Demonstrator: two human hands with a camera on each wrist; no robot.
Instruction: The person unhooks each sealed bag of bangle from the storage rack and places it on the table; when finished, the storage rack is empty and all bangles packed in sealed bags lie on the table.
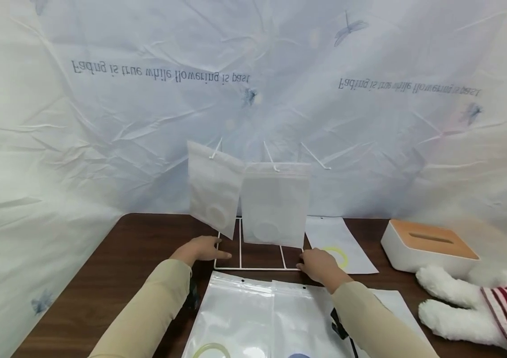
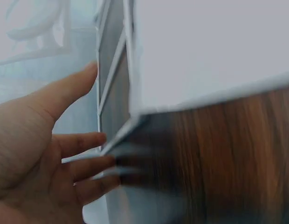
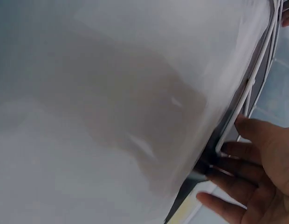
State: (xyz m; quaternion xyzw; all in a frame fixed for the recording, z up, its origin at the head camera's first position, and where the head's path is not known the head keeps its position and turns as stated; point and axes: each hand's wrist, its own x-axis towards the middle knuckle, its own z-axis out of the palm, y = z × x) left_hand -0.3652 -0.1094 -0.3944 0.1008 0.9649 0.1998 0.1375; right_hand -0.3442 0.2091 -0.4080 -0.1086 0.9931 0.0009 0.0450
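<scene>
Two frosted bags [image 1: 273, 204] already hang on the white wire rack [image 1: 253, 258] standing on the bench [image 1: 115, 268], more bags [image 1: 253, 313] lie unhung in front, and the left hand [image 1: 200, 248] and right hand [image 1: 320, 263] touch the rack's base corners, each grip released.

white wire rack [image 1: 258, 268] on dark brown table [image 1: 115, 268]; red-and-white striped plush toy [image 1: 481, 303]; beige sleeves [image 1: 146, 313].

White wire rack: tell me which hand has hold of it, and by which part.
Neither hand grips it. The left hand and right hand touch the front corners of the white wire rack's base with fairly straight fingers.
</scene>
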